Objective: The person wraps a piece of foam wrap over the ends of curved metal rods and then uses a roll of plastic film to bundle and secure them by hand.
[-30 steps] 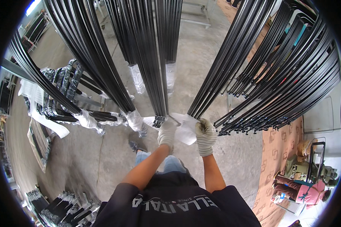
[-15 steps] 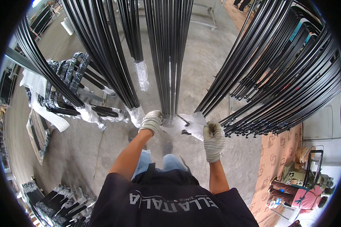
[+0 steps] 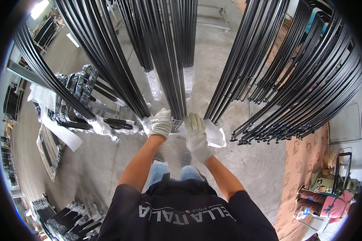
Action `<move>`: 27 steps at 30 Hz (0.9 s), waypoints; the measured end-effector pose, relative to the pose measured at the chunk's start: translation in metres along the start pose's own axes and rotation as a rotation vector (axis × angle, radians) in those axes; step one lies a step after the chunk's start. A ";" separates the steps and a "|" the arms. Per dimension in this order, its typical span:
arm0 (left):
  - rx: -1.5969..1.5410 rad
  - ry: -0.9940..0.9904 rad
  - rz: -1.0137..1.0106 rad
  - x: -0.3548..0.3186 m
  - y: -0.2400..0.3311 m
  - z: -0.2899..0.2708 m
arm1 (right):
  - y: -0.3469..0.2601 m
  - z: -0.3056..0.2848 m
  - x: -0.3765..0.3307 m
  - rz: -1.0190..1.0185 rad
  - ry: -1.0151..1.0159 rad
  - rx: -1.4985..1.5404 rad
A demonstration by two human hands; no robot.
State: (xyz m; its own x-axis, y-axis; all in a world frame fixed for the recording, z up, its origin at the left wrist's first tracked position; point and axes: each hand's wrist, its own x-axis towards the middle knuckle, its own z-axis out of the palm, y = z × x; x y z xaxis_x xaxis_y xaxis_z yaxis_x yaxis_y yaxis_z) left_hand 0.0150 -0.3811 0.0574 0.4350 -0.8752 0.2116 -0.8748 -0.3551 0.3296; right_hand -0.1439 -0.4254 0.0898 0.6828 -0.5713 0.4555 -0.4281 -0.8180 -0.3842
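Saw long black tubes in the middle, with bottom ends between the two hands. Found the left hand curled in a striped glove, just left of those ends; could not tell about a grip on anything. Found the right hand flat, gloved too, fingers straight and close together, near the same ends. Saw a white sheet sticking out just right of it. Saw more black bunches on both sides, a gray floor below, and a person in pink far right.
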 end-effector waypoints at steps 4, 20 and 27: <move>-0.017 -0.157 -0.079 0.008 0.007 -0.005 | 0.045 0.040 0.008 -0.055 -0.134 -0.271; 0.256 -0.141 -0.037 0.001 -0.014 -0.005 | 0.067 0.032 0.019 0.171 -0.456 -0.319; 0.173 -0.098 0.041 0.002 -0.016 0.014 | 0.062 0.029 0.013 0.133 -0.364 -0.141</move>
State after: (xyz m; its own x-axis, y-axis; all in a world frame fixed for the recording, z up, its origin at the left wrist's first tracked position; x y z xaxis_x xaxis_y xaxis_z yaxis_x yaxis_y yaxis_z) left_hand 0.0275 -0.3819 0.0399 0.3826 -0.9150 0.1281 -0.9187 -0.3621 0.1579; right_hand -0.1444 -0.4817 0.0489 0.7700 -0.6323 0.0859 -0.5865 -0.7543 -0.2950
